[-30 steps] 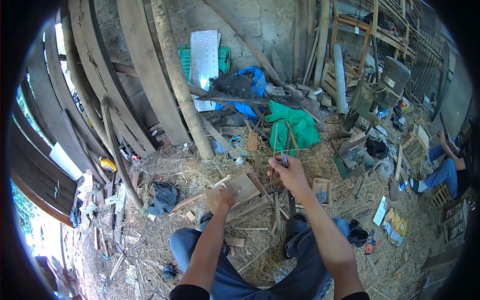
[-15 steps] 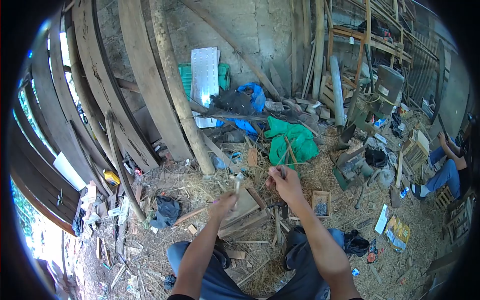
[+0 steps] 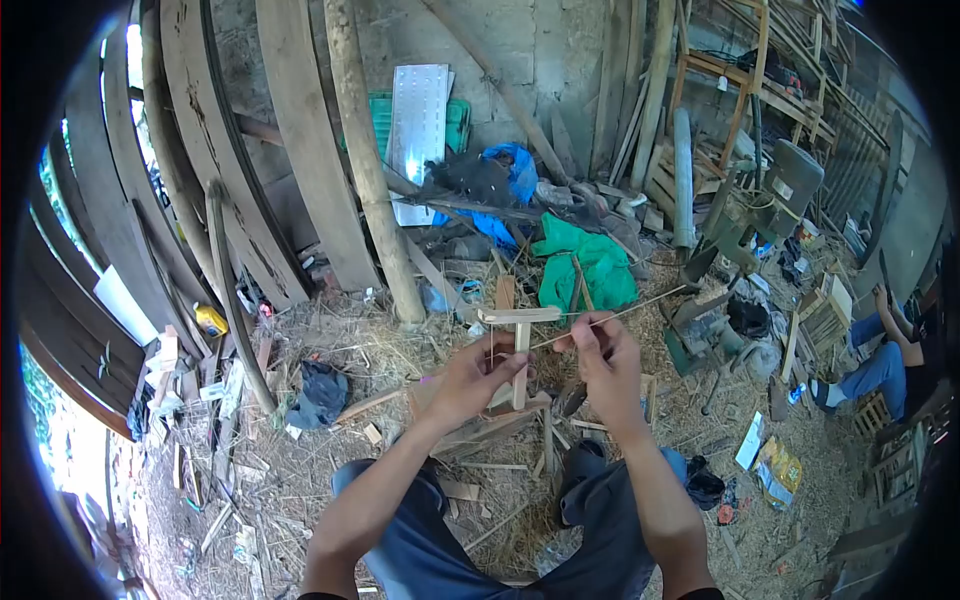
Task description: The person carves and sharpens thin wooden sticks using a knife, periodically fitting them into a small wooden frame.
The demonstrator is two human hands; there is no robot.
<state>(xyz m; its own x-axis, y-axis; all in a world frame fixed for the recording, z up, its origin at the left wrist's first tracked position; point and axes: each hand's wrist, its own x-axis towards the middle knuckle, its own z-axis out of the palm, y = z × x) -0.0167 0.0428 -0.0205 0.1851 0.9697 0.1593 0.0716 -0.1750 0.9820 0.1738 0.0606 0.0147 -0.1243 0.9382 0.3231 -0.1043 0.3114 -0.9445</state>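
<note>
My left hand (image 3: pixel 470 378) is closed round the upright of a small T-shaped wooden piece (image 3: pixel 521 340), held up in front of me with its pale crossbar at the top. Close to its right, my right hand (image 3: pixel 606 365) pinches a long thin strip (image 3: pixel 645 301), light brown. The strip runs slantwise from beside the wooden piece, past my right fingers, up to the right. Whether it touches the wooden piece, I cannot tell. Below my hands, a wooden block or box (image 3: pixel 485 437) lies between my knees, partly covered by my left hand and the wooden piece.
Straw and wood scraps cover the ground. A green plastic sheet (image 3: pixel 585 265) lies ahead, near a leaning pole (image 3: pixel 372 190). A dark plastic bag (image 3: pixel 318 395) is to the left, a yellow packet (image 3: pixel 778 470) to the right. Another person (image 3: pixel 880 370) sits at the far right.
My hands have come closer together. The wooden piece now stands upright as a T in my left hand, and the thin strip shows stretched across beside it. The view has shifted slightly.
</note>
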